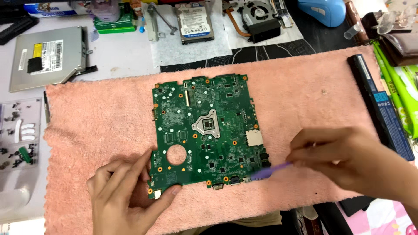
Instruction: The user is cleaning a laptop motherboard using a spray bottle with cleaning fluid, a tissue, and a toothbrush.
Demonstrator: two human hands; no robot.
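A green board point(204, 130) lies flat near the middle of a pink towel point(96, 117), component side up, with a square metal socket at its centre and a round hole near its lower left corner.

The left hand point(124, 196) pinches the board's lower left corner: the thumb lies on the top face beside the round hole, and a fingertip presses the near edge at the corner.

The right hand point(348, 161) comes in from the right, its fingers closed around a thin purple tool point(272, 170). The tool's tip lies at the board's lower right edge, by the connectors there; whether it touches cannot be told.

A black battery point(381, 106) lies lengthwise along the towel's right edge.

Beyond the towel's far edge, a hard drive point(194, 21) and a cooling fan point(260, 16) with a copper pipe rest on white paper sheets.

At far left a silver optical drive point(45, 56) lies on the table point(117, 52).

Below it, just beside the towel's left edge, a clear tray point(19, 135) holds small dark screws and white pads.

A blue mouse point(323, 11) sits at the top right.
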